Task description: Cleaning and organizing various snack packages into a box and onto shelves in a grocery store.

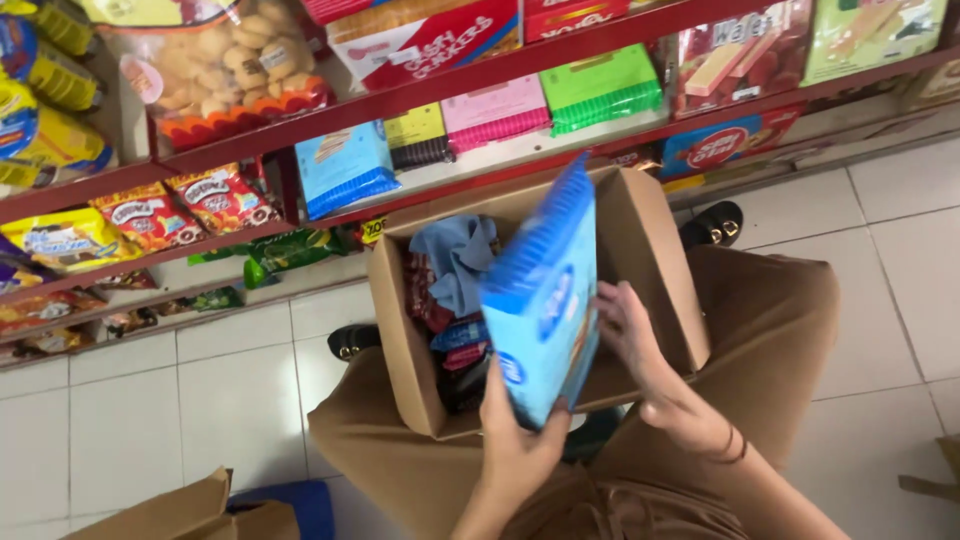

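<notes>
Both hands, the left hand point(520, 440) and right hand point(625, 330), grip a blue packet point(545, 300) raised just above the open cardboard box point(650, 250), which holds more packets, while the shelf point(520, 150) beyond the box looks partly filled.

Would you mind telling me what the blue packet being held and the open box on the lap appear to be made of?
Blue packet: probably thin plastic film, slightly glossy, with a crimped, ridged top edge. Open box: plain brown cardboard, matte, with folded flaps and raw edges. The left hand grips the packet from below; the right hand touches its side.
</notes>
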